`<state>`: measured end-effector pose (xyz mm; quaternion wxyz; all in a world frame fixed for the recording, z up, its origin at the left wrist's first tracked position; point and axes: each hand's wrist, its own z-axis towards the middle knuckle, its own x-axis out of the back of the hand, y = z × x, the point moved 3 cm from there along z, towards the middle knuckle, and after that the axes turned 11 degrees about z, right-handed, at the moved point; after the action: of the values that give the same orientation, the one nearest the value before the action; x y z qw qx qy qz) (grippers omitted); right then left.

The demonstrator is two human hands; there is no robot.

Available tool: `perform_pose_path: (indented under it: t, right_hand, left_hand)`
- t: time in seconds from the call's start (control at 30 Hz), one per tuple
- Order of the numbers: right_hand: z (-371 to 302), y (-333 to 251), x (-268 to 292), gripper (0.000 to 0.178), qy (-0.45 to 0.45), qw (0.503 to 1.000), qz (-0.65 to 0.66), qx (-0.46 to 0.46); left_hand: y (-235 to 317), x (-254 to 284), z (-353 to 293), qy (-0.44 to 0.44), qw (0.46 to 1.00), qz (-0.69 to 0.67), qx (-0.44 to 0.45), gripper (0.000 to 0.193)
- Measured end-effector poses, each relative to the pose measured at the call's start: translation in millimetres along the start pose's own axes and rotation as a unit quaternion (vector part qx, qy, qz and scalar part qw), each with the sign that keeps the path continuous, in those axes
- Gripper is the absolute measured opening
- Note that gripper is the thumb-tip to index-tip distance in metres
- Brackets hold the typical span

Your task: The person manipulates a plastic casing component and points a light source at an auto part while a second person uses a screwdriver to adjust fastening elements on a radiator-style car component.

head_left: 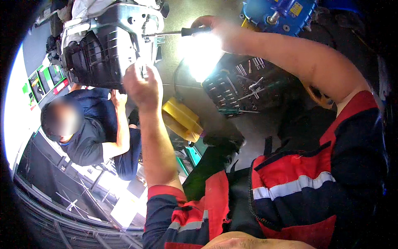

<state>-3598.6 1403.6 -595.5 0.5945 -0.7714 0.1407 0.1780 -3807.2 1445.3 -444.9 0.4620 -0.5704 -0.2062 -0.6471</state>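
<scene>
A grey workshop floor fills the background, washed out in one spot by a bright glare. Nearest the camera is the person's own red and dark work jacket with a pale reflective stripe. From it the left hand rises on a bare forearm and rests against the lower edge of a large black and grey machine housing; its fingers are curled together at the housing's edge, though whether they pinch any small part there cannot be told. The right hand reaches further out, its fingers clamped around the dark handle of a screwdriver, whose thin shaft lies roughly level and points left, the tip meeting the housing's side. Below the housing a yellow container sits on the floor, and just right of it lies an open black tool case filled with sockets and bits. To the left, a second person in a dark blue shirt crouches under the housing, one hand raised to its underside. Farthest off, at the top edge, stands a blue machine part.
</scene>
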Motion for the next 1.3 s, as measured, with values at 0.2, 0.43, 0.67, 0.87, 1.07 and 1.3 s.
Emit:
perform_pose_path:
  t: [0.2, 0.43, 0.67, 0.87, 1.07, 1.3]
  right_hand:
    - [3.0, -1.3, 1.7, 0.032, 0.014, 1.000, 0.011, -0.004]
    - [4.0, -9.3, -2.5, 0.032, 0.067, 0.996, -0.054, -0.009]
    - [18.6, -3.0, 0.7, 0.034, 0.091, 0.987, -0.132, 0.026]
    - [21.8, -12.9, -1.2, 0.034, 0.087, 0.980, -0.179, 0.026]
    - [48.4, -25.6, -20.6, 0.034, 0.069, 0.967, -0.244, 0.000]
    - [57.5, -27.0, -22.4, 0.030, 0.088, 0.970, -0.224, 0.019]
  left_hand:
    - [-38.6, 15.0, 16.8, -0.105, 0.951, 0.290, 0.006, 0.090]
    - [-41.8, 11.1, 19.8, -0.097, 0.959, 0.264, -0.026, 0.096]
    - [-71.7, 7.2, 9.0, -0.052, 0.979, 0.196, -0.028, 0.082]
    - [-92.0, 5.8, 5.3, -0.044, 0.981, 0.185, -0.041, 0.079]
    - [-82.4, 6.7, 8.1, -0.066, 0.981, 0.181, -0.015, 0.077]
    - [-84.8, -3.5, 10.2, -0.043, 0.985, 0.162, -0.037, 0.076]
